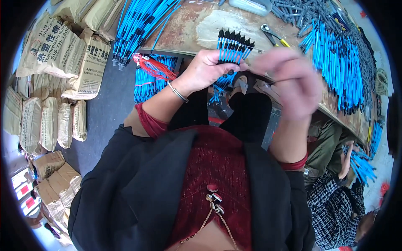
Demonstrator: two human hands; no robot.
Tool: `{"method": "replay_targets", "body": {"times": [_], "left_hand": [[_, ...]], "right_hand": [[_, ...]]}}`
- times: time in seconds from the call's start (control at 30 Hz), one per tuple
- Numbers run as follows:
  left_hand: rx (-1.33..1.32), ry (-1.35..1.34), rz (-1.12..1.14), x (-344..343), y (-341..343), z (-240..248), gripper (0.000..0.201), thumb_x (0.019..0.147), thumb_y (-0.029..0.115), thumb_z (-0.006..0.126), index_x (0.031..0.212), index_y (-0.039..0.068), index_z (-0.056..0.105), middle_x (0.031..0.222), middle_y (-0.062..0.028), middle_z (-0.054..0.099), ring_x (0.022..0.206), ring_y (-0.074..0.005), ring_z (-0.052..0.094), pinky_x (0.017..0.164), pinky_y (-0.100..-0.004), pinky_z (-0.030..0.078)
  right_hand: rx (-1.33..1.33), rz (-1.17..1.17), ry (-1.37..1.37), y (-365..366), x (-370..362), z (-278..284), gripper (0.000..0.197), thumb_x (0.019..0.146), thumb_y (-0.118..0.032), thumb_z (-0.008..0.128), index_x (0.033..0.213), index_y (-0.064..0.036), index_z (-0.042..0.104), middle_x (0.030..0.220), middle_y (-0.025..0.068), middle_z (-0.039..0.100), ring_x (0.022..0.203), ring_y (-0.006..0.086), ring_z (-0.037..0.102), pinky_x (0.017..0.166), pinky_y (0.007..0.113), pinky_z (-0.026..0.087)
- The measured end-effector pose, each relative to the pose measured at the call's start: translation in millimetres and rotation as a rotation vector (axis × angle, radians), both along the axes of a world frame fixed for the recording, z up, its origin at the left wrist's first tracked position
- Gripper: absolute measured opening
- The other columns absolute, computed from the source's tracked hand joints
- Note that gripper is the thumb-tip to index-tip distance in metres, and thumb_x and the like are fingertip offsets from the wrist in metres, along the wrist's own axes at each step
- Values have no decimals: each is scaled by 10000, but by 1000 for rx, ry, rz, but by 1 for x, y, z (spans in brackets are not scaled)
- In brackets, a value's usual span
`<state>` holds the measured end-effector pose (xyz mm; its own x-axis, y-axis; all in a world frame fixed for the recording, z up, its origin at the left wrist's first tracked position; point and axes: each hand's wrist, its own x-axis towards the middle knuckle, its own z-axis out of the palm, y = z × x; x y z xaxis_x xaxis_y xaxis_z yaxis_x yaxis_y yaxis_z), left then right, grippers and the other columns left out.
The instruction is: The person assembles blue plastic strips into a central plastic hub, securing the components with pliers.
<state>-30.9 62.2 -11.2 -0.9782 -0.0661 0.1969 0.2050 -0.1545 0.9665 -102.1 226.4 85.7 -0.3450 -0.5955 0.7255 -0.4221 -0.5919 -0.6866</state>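
Observation:
A small bundle of thin blue rods with black tips and black sleeves (pixel 234 43) stands up from my left hand (pixel 208 69). The fingers are closed round its lower part, in front of the workbench edge. Just to its right, my right hand (pixel 293 81) is raised and smeared by motion, apart from the bundle; its fingers are too blurred to read. Behind the hands, cutting pliers (pixel 274 35) with yellow-and-black handles lie on the wooden bench (pixel 184 31).
More blue rods lie on the bench at right (pixel 339 62) and far left (pixel 142 25). Grey plastic parts (pixel 295 11) are heaped at the back. Red ties (pixel 157 67) hang below the edge. Paper sacks (pixel 54 54) stack at left. A co-worker's hand (pixel 346 159) holds rods at right.

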Motion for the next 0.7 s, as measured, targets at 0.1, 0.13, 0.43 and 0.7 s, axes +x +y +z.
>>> {"method": "replay_targets", "body": {"times": [0.1, 0.13, 0.43, 0.7], "left_hand": [[-153, 34, -10, 9, -4, 11, 214, 803, -25, 595, 1003, 27, 648, 939, -49, 669, 896, -114, 617, 824, -265, 484], [-228, 56, -12, 7, -5, 13, 205, 803, -16, 600, 998, 24, 650, 941, -50, 671, 897, -114, 619, 825, -267, 484], [-180, 45, 10, 14, 4, 13, 145, 789, -1, 619, 925, -9, 668, 948, -96, 675, 887, -149, 623, 824, -291, 484], [-214, 58, 5, 11, 5, 18, 165, 781, -28, 609, 935, -13, 668, 948, -94, 676, 888, -152, 624, 829, -282, 477]], "right_hand": [[151, 24, 202, -17, 23, -26, 18, 810, 6, 510, 803, -10, 512, 927, 152, 599, 913, 270, 555, 841, 393, 437], [194, 120, 10, -18, 34, -39, 26, 799, -4, 532, 790, -17, 511, 931, 155, 603, 946, 280, 547, 863, 405, 423], [95, -141, -269, 28, 41, -4, 41, 820, -12, 567, 789, 8, 549, 938, 110, 578, 770, 230, 587, 782, 383, 470], [516, -803, 242, 32, 24, -5, 117, 786, 43, 614, 900, 20, 619, 860, 77, 543, 728, 151, 527, 665, 248, 427]]}}
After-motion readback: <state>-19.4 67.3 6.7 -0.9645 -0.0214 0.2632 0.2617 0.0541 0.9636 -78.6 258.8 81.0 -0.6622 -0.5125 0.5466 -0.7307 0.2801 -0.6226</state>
